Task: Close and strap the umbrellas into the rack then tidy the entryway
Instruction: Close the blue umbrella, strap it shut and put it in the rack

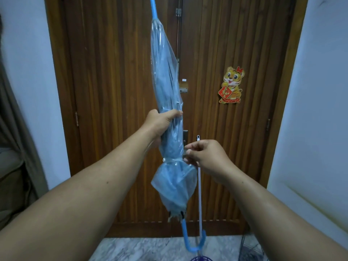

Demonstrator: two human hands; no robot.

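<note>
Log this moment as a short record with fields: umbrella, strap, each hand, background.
umbrella: blue and clear, folded, held tip up, hooked handle at the bottom
strap: wrapped round the canopy, snap on the left side
left hand: grips the canopy above the strap
right hand: pinches at the strap's right end
background: wooden door, tiger sticker

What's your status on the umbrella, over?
Left hand grips the folded umbrella mid-canopy, handle down. Right hand pinches at the strap wrapped round it. White pole stands just behind.
</note>
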